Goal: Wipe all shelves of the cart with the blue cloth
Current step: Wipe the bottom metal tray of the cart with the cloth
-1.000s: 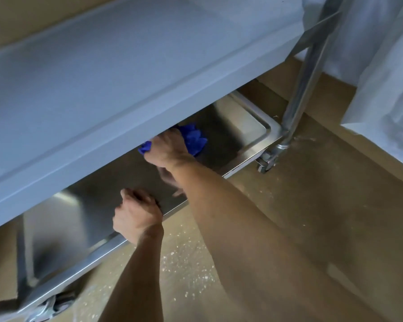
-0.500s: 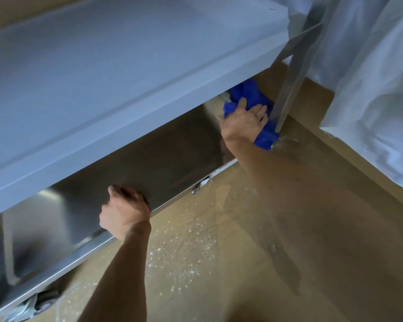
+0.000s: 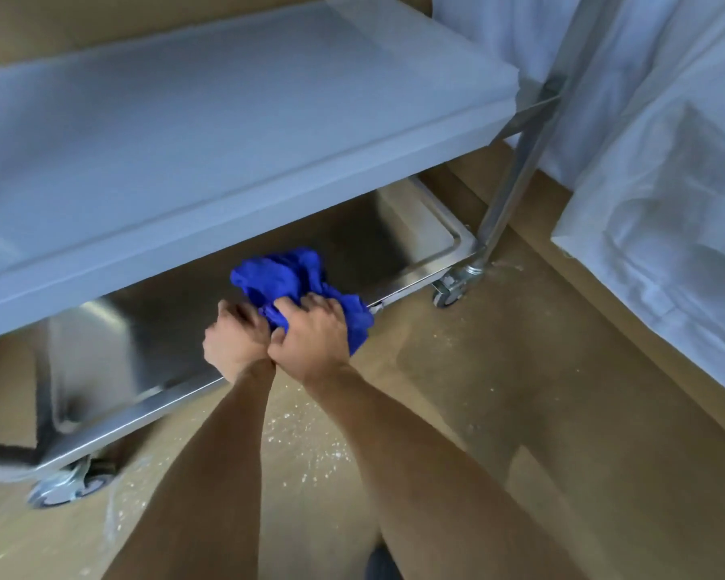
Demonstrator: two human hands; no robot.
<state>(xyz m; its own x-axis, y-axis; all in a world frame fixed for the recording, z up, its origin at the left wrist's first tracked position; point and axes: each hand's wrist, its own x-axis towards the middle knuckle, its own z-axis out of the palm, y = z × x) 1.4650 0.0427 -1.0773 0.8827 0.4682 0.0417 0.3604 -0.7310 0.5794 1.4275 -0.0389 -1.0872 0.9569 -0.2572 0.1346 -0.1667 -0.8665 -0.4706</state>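
Blue crumpled cloth (image 3: pixel 287 278) is bunched under your right hand (image 3: pixel 315 337), fingers curled into it, at the near edge of the steel bottom shelf (image 3: pixel 415 228). Your left hand (image 3: pixel 235 341) touches it alongside, gripping that shelf edge.

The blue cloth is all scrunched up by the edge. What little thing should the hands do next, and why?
Probably spread the blue cloth flat. Both the left hand and right hand grip it bunched at the front edge of the bottom shelf, so little cloth touches the metal; flat, it should wipe more.
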